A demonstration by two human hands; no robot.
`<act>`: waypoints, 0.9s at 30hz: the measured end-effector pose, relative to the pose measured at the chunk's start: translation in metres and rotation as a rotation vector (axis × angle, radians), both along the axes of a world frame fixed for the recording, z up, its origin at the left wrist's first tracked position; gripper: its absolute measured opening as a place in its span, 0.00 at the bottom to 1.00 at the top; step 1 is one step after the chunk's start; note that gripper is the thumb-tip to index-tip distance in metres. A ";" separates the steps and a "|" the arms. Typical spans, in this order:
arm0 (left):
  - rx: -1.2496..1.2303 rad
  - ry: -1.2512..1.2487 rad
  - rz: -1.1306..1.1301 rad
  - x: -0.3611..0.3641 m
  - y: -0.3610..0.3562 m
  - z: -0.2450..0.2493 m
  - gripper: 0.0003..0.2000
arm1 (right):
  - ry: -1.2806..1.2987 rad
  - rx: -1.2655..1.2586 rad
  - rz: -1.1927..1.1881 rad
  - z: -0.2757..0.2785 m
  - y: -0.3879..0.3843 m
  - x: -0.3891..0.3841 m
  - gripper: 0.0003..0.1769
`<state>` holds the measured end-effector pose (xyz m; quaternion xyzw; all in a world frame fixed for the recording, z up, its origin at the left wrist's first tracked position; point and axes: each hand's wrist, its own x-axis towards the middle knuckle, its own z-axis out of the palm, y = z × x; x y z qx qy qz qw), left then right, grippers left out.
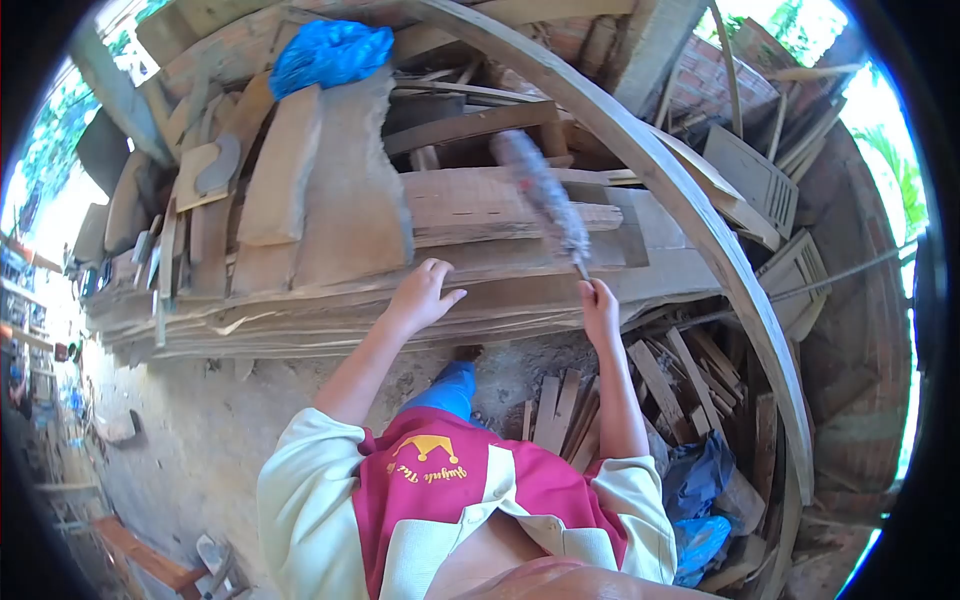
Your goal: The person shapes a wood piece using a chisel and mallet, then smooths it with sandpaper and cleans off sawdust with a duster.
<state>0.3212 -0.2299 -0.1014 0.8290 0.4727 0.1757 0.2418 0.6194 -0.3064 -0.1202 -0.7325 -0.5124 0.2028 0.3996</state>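
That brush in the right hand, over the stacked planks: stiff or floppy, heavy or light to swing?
Probably light: the right hand holds the brush by the end of a thin handle alone. Its head looks fluffy, so it is likely soft and would yield when pressed on the planks. Blur hides the finer detail, so the handle's stiffness is uncertain.

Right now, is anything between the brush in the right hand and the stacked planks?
Nothing visible. The right hand holds the brush by its thin handle, its blurred head directly over the stacked planks. The left hand rests on the stack's front edge, well to the left of the brush.
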 end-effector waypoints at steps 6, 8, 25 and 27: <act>-0.002 0.046 0.256 -0.082 -0.023 0.009 0.23 | -0.240 -0.011 0.427 0.025 0.034 -0.119 0.15; 0.005 0.049 0.322 -0.104 -0.026 0.007 0.23 | -0.311 -0.033 0.505 0.021 0.047 -0.153 0.15; 0.230 -0.139 0.274 -0.248 0.082 0.010 0.16 | -0.330 -0.183 0.291 0.009 0.122 -0.172 0.16; 0.209 -0.149 0.253 -0.252 0.099 0.020 0.15 | -0.314 -0.197 0.273 0.013 0.121 -0.174 0.16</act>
